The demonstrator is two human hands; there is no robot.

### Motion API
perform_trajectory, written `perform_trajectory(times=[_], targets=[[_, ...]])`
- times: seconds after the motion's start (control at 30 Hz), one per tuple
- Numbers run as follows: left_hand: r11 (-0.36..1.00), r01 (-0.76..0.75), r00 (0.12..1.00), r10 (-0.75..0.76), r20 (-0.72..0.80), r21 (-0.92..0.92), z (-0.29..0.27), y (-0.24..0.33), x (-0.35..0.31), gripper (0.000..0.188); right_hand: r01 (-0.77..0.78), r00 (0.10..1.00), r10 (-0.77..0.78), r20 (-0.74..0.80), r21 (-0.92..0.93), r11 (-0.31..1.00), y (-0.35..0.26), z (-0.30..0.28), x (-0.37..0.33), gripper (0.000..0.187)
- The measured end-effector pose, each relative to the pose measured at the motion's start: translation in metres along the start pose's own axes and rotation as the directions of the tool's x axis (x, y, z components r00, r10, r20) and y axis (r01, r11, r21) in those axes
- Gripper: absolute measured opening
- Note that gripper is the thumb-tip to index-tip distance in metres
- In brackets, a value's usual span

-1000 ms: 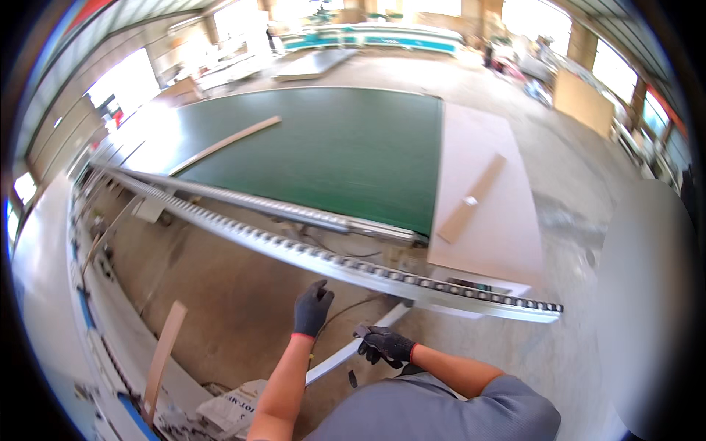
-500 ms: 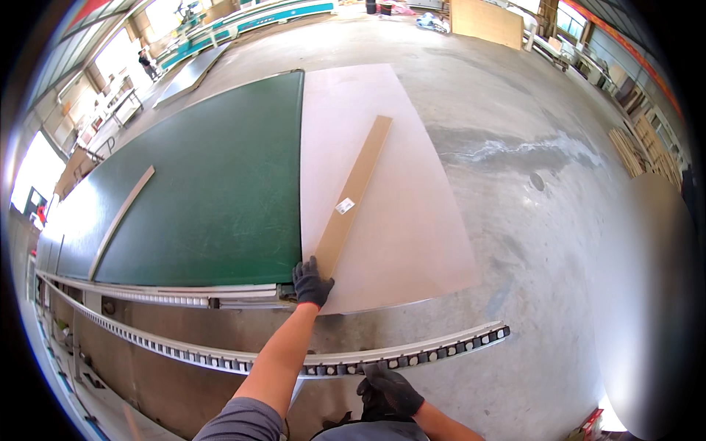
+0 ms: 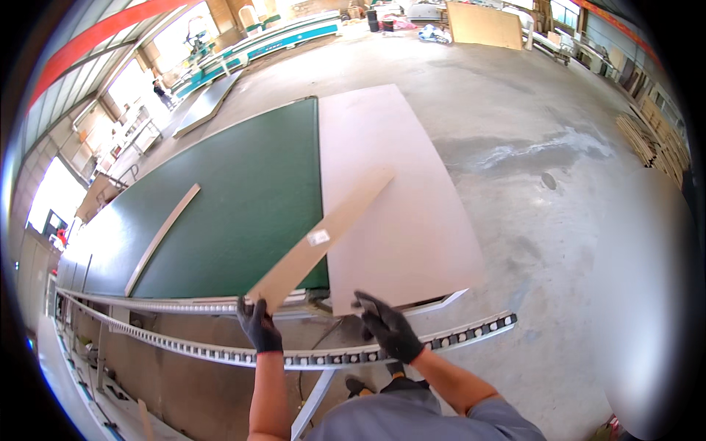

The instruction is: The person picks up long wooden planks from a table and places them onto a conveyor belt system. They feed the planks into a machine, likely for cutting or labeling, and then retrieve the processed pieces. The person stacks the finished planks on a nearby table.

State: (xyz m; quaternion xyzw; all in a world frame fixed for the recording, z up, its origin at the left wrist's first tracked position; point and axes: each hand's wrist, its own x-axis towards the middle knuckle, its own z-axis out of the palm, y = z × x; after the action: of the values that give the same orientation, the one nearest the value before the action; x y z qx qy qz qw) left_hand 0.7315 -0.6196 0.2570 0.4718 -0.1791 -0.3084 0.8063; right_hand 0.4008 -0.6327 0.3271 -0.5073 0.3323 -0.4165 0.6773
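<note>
My left hand (image 3: pixel 259 325), in a dark glove, is closed on the near end of a long, flat tan strip of board (image 3: pixel 290 266) with a small white label. The strip slants away to the right, over the green belt (image 3: pixel 243 213) and the pale pinkish panel (image 3: pixel 412 213) beside it. My right hand (image 3: pixel 390 327), also gloved, is by the panel's near edge. Its fingers are curled together around something small that I cannot make out.
A thinner strip (image 3: pixel 163 239) lies on the green belt at left. A curved roller rail (image 3: pixel 316 359) runs between me and the belt. Stacked wood slats (image 3: pixel 638 140) stand far right. A distant person (image 3: pixel 162 94) is at the upper left, near a long machine.
The labelled strip's near end has swung left with my left hand, which now grips it rather than lying on it. My right hand has risen from the roller rail to the panel's edge.
</note>
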Motion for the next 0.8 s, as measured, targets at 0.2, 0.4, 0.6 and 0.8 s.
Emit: perform_trajectory(times=[0.2, 0.4, 0.6, 0.8], targets=[[0.693, -0.682, 0.676, 0.474, 0.564, 0.236, 0.127, 0.107, -0.060, 0.072, 0.620, 0.698, -0.704, 0.136, -0.607, 0.497, -0.097, 0.057, 0.020, 0.054], [0.357, -0.920, 0.085, 0.579, 0.811, -0.159, 0.194, 0.170, -0.104, 0.074, 0.566, 0.641, -0.764, 0.073, -0.718, 0.406, -0.129, 0.065, -0.014, 0.059], [0.498, -0.808, 0.024, 0.561, 0.828, -0.314, 0.213, 0.169, -0.128, 0.078, 0.439, 0.667, -0.744, -0.047, -0.781, 0.443, -0.143, 0.060, -0.052, 0.059], [0.518, -0.781, 0.024, 0.583, 0.812, -0.349, 0.235, 0.167, -0.163, 0.056, 0.352, 0.691, -0.691, -0.212, -0.737, 0.577, -0.145, 0.052, -0.074, 0.059]])
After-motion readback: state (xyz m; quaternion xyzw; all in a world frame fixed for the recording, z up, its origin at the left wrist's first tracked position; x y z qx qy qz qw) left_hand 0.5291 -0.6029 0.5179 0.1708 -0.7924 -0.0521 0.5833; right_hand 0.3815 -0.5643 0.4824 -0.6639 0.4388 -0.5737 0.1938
